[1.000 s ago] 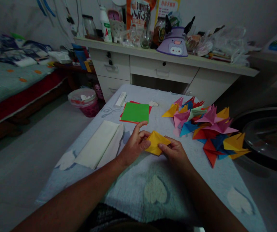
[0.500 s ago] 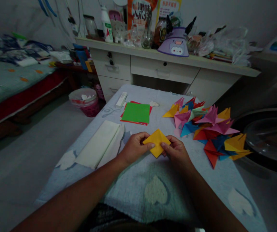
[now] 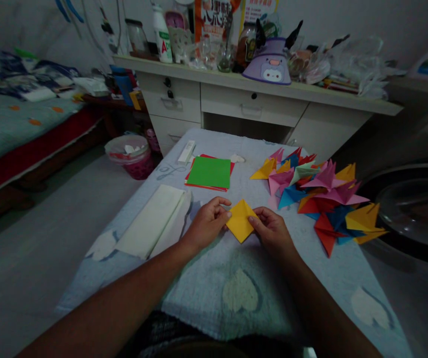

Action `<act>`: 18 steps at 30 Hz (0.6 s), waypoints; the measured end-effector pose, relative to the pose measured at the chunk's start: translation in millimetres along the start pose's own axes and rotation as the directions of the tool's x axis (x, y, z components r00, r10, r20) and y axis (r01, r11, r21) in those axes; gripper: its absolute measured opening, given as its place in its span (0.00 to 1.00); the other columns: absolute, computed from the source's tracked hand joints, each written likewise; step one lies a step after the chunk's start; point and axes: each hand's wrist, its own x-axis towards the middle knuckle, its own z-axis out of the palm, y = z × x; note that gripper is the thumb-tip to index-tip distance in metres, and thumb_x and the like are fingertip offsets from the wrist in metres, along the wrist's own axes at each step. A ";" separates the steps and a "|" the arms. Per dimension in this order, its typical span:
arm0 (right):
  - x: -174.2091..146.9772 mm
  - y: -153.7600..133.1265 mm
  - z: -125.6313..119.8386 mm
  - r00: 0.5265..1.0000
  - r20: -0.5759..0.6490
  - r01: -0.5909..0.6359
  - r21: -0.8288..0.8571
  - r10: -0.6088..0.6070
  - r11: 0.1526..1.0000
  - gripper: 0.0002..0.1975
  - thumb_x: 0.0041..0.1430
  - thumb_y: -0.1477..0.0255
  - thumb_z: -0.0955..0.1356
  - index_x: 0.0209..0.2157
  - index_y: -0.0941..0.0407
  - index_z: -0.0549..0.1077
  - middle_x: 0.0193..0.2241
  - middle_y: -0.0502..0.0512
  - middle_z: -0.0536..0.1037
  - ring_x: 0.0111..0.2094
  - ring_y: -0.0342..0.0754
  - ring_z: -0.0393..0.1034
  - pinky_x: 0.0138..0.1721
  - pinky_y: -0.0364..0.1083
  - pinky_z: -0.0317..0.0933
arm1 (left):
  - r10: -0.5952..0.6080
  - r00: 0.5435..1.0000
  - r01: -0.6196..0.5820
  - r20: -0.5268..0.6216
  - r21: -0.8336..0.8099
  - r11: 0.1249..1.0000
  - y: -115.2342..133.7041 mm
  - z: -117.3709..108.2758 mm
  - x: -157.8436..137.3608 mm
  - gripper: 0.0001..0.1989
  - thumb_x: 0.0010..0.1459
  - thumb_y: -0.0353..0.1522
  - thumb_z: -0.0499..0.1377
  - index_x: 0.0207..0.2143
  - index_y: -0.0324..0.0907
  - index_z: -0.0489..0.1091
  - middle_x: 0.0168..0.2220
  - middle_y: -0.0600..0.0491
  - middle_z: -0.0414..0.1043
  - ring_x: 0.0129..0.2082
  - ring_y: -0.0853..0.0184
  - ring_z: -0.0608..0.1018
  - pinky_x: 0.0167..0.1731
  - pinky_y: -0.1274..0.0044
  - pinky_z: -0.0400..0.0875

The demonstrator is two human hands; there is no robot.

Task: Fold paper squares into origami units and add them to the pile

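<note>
A yellow sheet of origami paper (image 3: pixel 241 223), folded into a small diamond, lies between my two hands above the cloth-covered table. My left hand (image 3: pixel 211 219) pinches its left corner between thumb and fingers. On the other side, my right hand (image 3: pixel 272 226) grips the right corner, thumb on top and fingers partly hidden beneath. Beyond them is a stack of square paper (image 3: pixel 209 172), green on top with red edges showing. Folded paper cranes (image 3: pixel 326 189) in pink, red, blue, yellow and pale green are heaped to the right.
A folded whitish cloth or paper (image 3: pixel 152 219) lies left of my hands, and a small white box (image 3: pixel 186 152) near the far left edge. Behind the table stands a white desk (image 3: pixel 232 102) with drawers. A pink bin (image 3: pixel 132 156) sits on the floor, a bed (image 3: pixel 31 129) beyond.
The yellow paper's left and right corners, spread wider before, are now drawn in, making a narrower diamond. My left fingers have shifted on its left edge. The view has tilted slightly.
</note>
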 end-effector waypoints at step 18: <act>-1.1 11.2 -9.0 0.984 -0.011 0.051 -0.940 -0.178 0.338 0.23 0.54 0.59 0.69 0.50 0.54 0.70 0.46 0.60 0.70 0.46 0.58 0.61 0.44 0.53 0.53 | 0.219 0.930 -0.366 0.295 0.801 0.474 -0.7 2.2 -7.2 0.03 0.59 0.32 0.59 0.33 0.42 0.71 0.35 0.52 0.69 0.38 0.63 0.70 0.39 0.72 0.65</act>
